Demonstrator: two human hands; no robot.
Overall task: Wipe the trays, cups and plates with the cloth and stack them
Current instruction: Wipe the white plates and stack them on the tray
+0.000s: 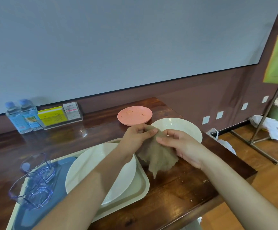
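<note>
1. While the cups (35, 195) and two white plates (88, 166) sit on the trays (143, 185), nearer than the fingers and to their left, this pile is best left undisturbed.
2. The cloth (158, 155) is pinched at its top by the left hand (135, 136) and the right hand (183, 145). Thumbs and forefingers are closed on it, and the rest hangs below the fingers.
3. The cloth is probably being refolded, so a clean face should be turned outward.
4. Just behind the fingers another white plate (186, 128) is seen, which could be wiped next.
5. Farther beyond the fingers, crumbs are seen on the pink plate (135, 115), so firm strokes will be needed.
</note>
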